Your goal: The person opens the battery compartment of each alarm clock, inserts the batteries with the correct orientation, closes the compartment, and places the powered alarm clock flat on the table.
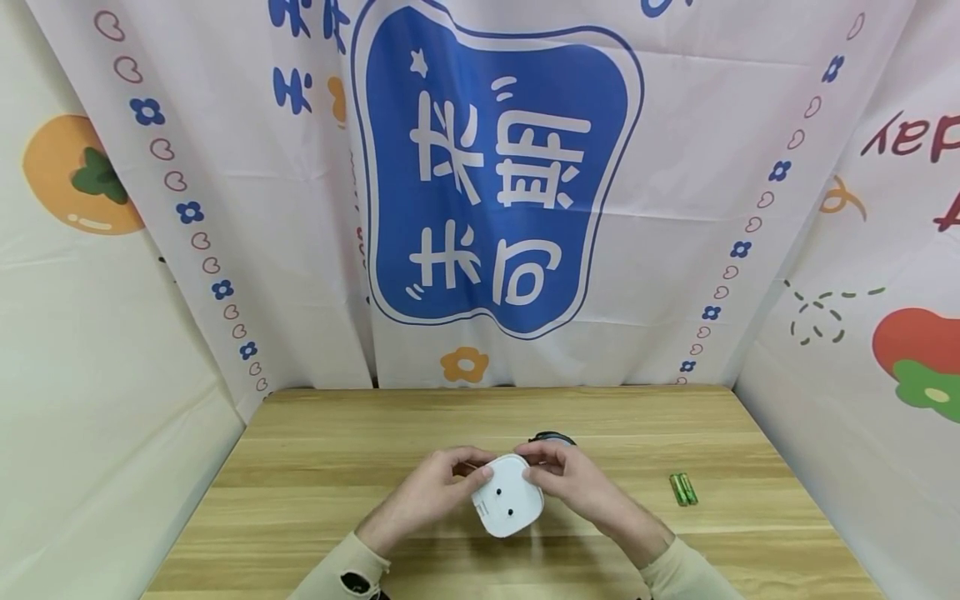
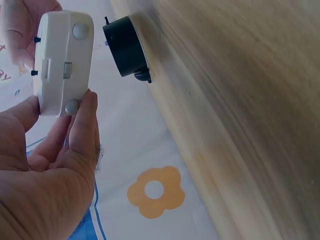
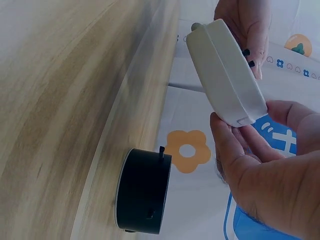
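Observation:
A white rounded-square device (image 1: 517, 487), built like a small alarm clock, is held up over the table between both hands. Two black knobs stick out of the face turned to the head camera. In the left wrist view its edge carries two round grey feet and a small slot. My left hand (image 1: 431, 492) pinches one upper side, thumb on the knob face and fingers behind. On the opposite side my right hand (image 1: 581, 482) grips the upper corner the same way. The device's far face is hidden from the head view.
Behind the right hand a black drum-shaped object (image 3: 142, 192) stands on the wooden table (image 1: 337, 467), partly covered in the head view. Two green batteries (image 1: 683, 489) lie side by side to the right. Printed cloth (image 1: 315, 250) hangs at the back and both sides.

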A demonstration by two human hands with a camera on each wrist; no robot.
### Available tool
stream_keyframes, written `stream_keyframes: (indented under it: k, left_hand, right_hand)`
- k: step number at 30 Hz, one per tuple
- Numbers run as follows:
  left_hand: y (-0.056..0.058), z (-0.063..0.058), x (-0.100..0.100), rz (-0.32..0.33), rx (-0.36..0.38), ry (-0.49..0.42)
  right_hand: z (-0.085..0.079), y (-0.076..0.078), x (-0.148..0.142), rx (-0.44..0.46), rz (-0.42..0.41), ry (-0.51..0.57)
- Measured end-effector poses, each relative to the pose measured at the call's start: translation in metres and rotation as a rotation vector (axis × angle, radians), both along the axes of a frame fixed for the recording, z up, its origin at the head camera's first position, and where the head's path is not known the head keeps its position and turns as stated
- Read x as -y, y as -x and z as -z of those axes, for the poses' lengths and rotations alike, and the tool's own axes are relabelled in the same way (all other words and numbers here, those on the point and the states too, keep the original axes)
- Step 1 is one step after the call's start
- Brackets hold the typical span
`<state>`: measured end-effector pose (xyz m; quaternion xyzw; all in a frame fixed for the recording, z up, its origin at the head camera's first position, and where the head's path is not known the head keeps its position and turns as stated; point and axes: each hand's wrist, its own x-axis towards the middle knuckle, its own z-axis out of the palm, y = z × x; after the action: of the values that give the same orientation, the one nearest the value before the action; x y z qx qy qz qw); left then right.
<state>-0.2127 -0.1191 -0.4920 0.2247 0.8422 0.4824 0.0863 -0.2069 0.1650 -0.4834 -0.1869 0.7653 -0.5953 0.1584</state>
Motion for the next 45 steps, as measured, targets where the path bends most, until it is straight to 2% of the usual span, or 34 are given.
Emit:
stream_keyframes:
  k: [6,11,17,20,27,34,37,42,45]
  left_hand:
    - [-0.001,0.000,-0.002,-0.090,0.017,-0.088]
    - [-0.001,0.001,-0.003,-0.160,0.076,-0.188]
    - [0.000,0.002,-0.005,-0.175,0.129,-0.265]
    - [0.000,0.002,-0.003,-0.152,0.128,-0.256]
    - [0.000,0.003,0.003,-0.066,0.027,-0.115]
    - [0.002,0.005,0.009,0.048,-0.022,-0.081]
    - [0.004,0.008,0.013,0.107,-0.109,-0.022]
    - [0.005,0.012,0.019,0.211,-0.294,0.128]
    - [0.003,0.013,0.022,0.255,-0.357,0.210]
  right_hand:
    - [0.000,0.000,0.000,0.025,0.058,0.031]
    - [0.001,0.000,0.000,0.015,0.066,0.057]
    - [0.001,0.000,0.001,0.009,0.093,0.086]
    - [0.001,0.000,0.000,0.005,0.102,0.087]
    - [0.002,0.001,-0.002,0.028,0.095,0.068]
    - [0.003,0.001,-0.004,0.062,0.079,0.069]
    - [0.003,0.002,-0.005,0.066,0.069,0.052]
    - [0.002,0.001,-0.008,0.087,0.050,0.020]
    - [0.002,0.000,-0.008,0.089,0.031,-0.009]
